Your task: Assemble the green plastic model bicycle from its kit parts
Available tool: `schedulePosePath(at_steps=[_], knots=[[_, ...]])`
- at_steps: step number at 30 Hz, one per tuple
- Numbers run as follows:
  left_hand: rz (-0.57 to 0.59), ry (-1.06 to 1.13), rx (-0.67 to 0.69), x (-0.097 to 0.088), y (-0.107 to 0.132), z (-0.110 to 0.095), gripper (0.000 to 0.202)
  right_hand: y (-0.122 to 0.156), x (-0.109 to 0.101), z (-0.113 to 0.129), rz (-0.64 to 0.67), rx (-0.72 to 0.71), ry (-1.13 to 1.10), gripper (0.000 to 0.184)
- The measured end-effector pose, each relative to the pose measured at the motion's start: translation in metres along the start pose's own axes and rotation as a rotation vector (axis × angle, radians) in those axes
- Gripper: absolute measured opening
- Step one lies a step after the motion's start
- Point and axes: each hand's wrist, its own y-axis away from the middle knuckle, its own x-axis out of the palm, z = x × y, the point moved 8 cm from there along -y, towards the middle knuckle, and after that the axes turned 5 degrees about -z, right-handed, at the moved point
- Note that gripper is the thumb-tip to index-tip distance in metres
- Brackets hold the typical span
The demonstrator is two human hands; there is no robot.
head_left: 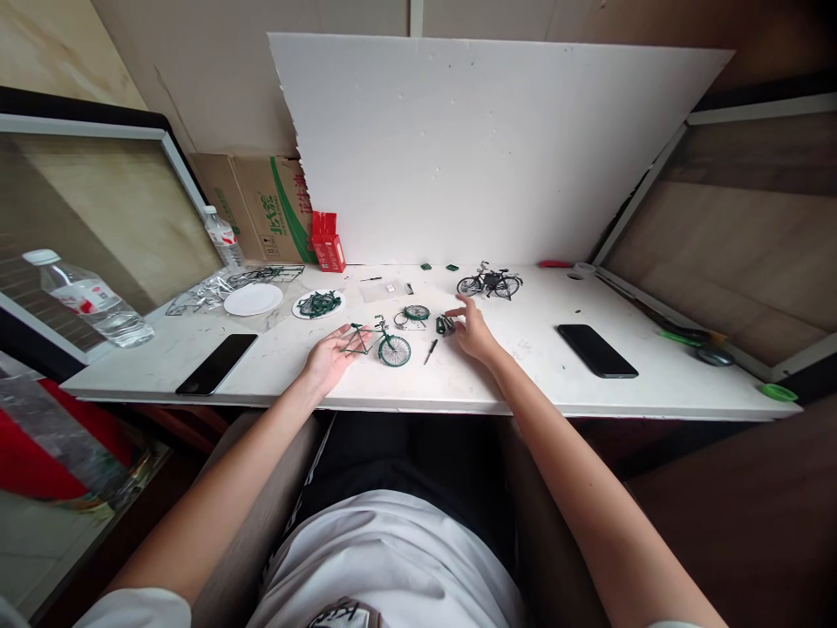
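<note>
The left hand (333, 356) lies palm up on the tabletop (510, 384), its grip loosely grasping the rear of a green toy bicycle (383, 344) standing mid-table. The right hand (476, 333) is released, with its fingers spread beside small green parts (445, 325) near a loose wheel (417, 311).

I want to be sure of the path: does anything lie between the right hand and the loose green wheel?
Yes. A small green part lies between the right hand and the loose green wheel, close to the fingertips.
</note>
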Motion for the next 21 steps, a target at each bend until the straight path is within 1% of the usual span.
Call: schedulePosePath(at_steps=[2,3,4,5,8,9,12,13,16,17,19,21], knots=[[-0.01,-0.018,0.026,-0.002,-0.001,0.0,0.042,0.002,-0.003,0.008,-0.019,-0.02,-0.068,0.08],[-0.013,-0.025,0.035,-0.003,-0.002,0.0,0.042,0.002,-0.007,0.011,-0.05,-0.029,-0.081,0.081],[-0.015,-0.029,0.041,-0.003,-0.002,0.0,0.042,0.002,-0.011,0.013,-0.092,-0.035,-0.075,0.078],[-0.02,-0.031,0.044,-0.003,-0.002,0.0,0.042,0.002,-0.017,0.014,-0.141,-0.037,-0.052,0.069],[-0.034,-0.021,0.038,-0.003,-0.001,0.001,0.041,-0.001,-0.029,0.011,-0.265,0.003,0.06,0.028],[-0.039,-0.013,0.034,-0.003,0.0,0.001,0.04,-0.002,-0.032,0.008,-0.291,0.032,0.089,0.024],[-0.047,0.001,0.022,-0.003,0.0,0.001,0.039,-0.005,-0.031,-0.001,-0.301,0.098,0.114,0.032],[-0.046,0.001,0.021,-0.003,0.0,0.001,0.039,-0.005,-0.029,-0.003,-0.291,0.104,0.11,0.03],[-0.037,-0.009,0.027,-0.002,0.0,0.0,0.038,-0.002,-0.021,-0.003,-0.213,0.08,0.137,0.014],[-0.034,-0.011,0.03,-0.002,0.0,0.0,0.038,-0.001,-0.018,-0.003,-0.175,0.075,0.164,0.02],[-0.032,-0.016,0.035,-0.002,0.001,0.0,0.038,0.003,-0.014,-0.003,-0.097,0.071,0.228,0.042],[-0.031,-0.025,0.04,-0.002,0.001,0.0,0.038,0.005,-0.011,-0.003,-0.046,0.07,0.26,0.053]])
